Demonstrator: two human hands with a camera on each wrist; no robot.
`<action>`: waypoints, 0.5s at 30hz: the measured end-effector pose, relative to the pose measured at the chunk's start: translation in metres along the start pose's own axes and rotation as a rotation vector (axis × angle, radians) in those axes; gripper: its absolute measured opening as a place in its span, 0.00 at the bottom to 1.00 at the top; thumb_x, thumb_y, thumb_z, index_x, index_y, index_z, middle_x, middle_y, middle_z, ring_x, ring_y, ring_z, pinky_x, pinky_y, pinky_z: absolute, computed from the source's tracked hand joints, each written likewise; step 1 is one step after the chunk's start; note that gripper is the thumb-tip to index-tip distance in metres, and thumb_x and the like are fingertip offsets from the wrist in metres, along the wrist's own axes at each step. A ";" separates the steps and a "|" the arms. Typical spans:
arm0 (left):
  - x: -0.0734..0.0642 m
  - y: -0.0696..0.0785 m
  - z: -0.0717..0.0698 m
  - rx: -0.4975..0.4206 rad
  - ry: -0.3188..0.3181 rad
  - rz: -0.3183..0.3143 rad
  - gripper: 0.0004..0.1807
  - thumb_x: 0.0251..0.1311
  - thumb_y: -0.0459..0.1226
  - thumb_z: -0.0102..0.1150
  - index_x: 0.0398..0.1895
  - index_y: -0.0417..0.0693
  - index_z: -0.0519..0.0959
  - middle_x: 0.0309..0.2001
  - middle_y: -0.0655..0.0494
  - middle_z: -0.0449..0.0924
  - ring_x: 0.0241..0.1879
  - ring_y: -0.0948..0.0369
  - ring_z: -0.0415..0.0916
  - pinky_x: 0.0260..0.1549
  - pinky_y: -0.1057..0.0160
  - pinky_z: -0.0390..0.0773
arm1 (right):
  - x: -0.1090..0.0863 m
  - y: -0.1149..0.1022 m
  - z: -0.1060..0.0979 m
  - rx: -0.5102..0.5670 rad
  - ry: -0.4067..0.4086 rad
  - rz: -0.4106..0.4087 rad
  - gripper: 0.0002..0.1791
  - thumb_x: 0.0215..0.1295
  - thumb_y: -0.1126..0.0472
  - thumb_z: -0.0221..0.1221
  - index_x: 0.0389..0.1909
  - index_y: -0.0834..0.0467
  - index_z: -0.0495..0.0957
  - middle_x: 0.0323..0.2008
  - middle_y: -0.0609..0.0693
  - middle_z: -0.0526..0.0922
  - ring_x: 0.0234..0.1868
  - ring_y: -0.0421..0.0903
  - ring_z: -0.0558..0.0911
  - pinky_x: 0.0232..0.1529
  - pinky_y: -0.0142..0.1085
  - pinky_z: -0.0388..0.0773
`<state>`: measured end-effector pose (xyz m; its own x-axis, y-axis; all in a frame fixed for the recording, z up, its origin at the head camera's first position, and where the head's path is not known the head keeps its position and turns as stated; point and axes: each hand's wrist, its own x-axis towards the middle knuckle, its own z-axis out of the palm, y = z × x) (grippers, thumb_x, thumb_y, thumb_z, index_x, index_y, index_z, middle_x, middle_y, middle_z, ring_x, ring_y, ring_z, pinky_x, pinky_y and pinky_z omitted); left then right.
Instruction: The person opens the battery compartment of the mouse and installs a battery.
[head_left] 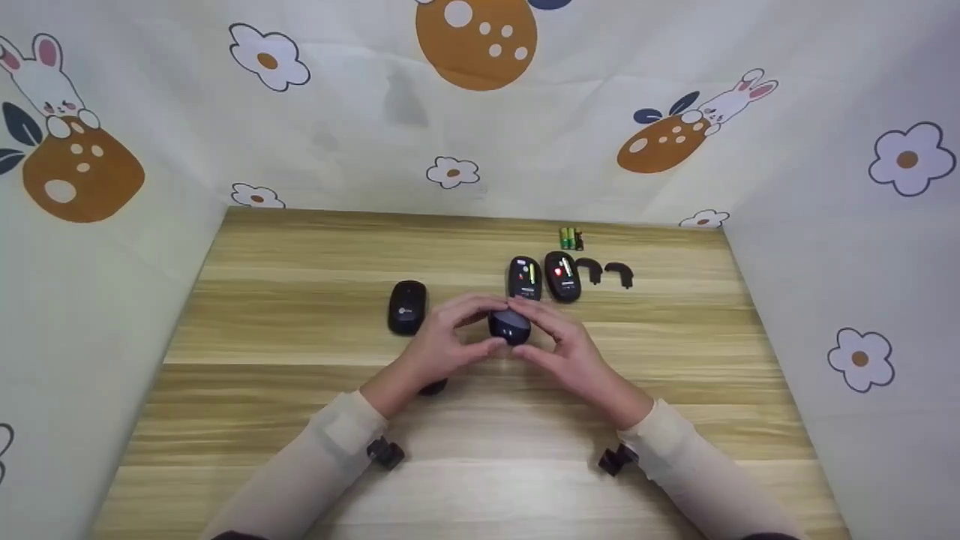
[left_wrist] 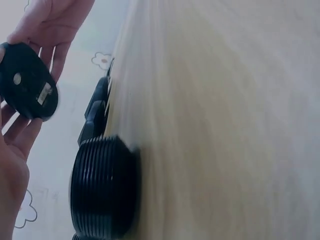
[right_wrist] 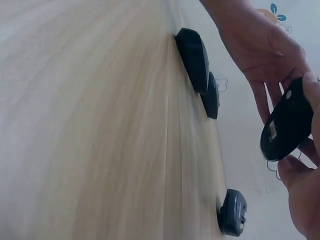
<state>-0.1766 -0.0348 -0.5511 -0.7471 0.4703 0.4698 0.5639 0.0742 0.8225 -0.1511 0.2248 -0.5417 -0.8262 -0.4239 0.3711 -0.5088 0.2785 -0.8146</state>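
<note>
Both hands hold one black computer mouse (head_left: 510,327) above the wooden table. My left hand (head_left: 441,341) grips its left side, fingers at the far end and thumb at the near end. On the other side my right hand (head_left: 568,351) grips it in the same way. Its dark underside (left_wrist: 30,82), with a small pale label, shows in the left wrist view and again as the mouse's underside (right_wrist: 290,120) in the right wrist view. Just beyond the hands lie two upturned mice, one (head_left: 524,276) nearer the left and another (head_left: 562,276) beside it, each with a battery visible.
Another black mouse (head_left: 407,307) lies upright left of the hands. A dark object (head_left: 433,387) is partly hidden under the left wrist; a ribbed black object (left_wrist: 104,187) stands close in the left wrist view. Two curved black covers (head_left: 619,273) and several batteries (head_left: 571,238) lie toward the back right.
</note>
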 end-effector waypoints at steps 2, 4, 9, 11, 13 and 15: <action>0.000 0.000 0.002 -0.036 0.021 -0.035 0.25 0.66 0.39 0.80 0.65 0.46 0.86 0.66 0.54 0.85 0.67 0.54 0.82 0.64 0.57 0.84 | -0.001 -0.001 0.001 0.042 0.008 0.021 0.37 0.65 0.68 0.76 0.75 0.55 0.79 0.75 0.53 0.79 0.77 0.54 0.76 0.79 0.50 0.70; 0.000 0.001 0.003 -0.046 0.029 -0.054 0.25 0.66 0.39 0.80 0.64 0.46 0.86 0.65 0.55 0.86 0.66 0.55 0.83 0.62 0.57 0.85 | -0.001 -0.002 0.002 0.085 0.019 0.039 0.36 0.65 0.71 0.75 0.75 0.55 0.80 0.75 0.53 0.80 0.76 0.54 0.77 0.76 0.46 0.74; -0.001 0.002 0.005 -0.042 0.026 -0.059 0.26 0.65 0.32 0.79 0.66 0.45 0.84 0.66 0.56 0.85 0.66 0.56 0.83 0.60 0.58 0.87 | -0.002 -0.004 0.001 0.115 0.049 0.041 0.32 0.67 0.70 0.73 0.72 0.57 0.81 0.71 0.52 0.82 0.72 0.54 0.80 0.73 0.46 0.78; -0.001 0.002 0.005 -0.021 0.033 -0.061 0.27 0.65 0.29 0.78 0.67 0.45 0.84 0.65 0.54 0.85 0.65 0.56 0.84 0.59 0.59 0.87 | -0.001 -0.004 0.001 0.126 0.053 0.042 0.30 0.69 0.70 0.72 0.72 0.59 0.81 0.70 0.53 0.83 0.70 0.54 0.82 0.71 0.47 0.79; -0.001 0.004 0.006 0.005 0.048 -0.074 0.25 0.65 0.28 0.77 0.66 0.44 0.84 0.64 0.52 0.86 0.63 0.55 0.85 0.55 0.60 0.89 | 0.000 -0.004 0.001 0.139 0.058 0.045 0.29 0.71 0.70 0.71 0.72 0.61 0.80 0.69 0.56 0.83 0.68 0.55 0.84 0.69 0.47 0.82; 0.000 0.006 0.007 0.036 0.067 -0.093 0.23 0.67 0.31 0.77 0.65 0.44 0.85 0.62 0.50 0.87 0.60 0.54 0.86 0.51 0.62 0.90 | 0.000 -0.004 0.001 0.143 0.063 0.050 0.28 0.72 0.71 0.70 0.72 0.63 0.79 0.69 0.58 0.83 0.65 0.56 0.86 0.65 0.46 0.85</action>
<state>-0.1703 -0.0281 -0.5487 -0.8180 0.4002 0.4131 0.5022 0.1468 0.8522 -0.1488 0.2222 -0.5386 -0.8656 -0.3562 0.3520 -0.4305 0.1702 -0.8864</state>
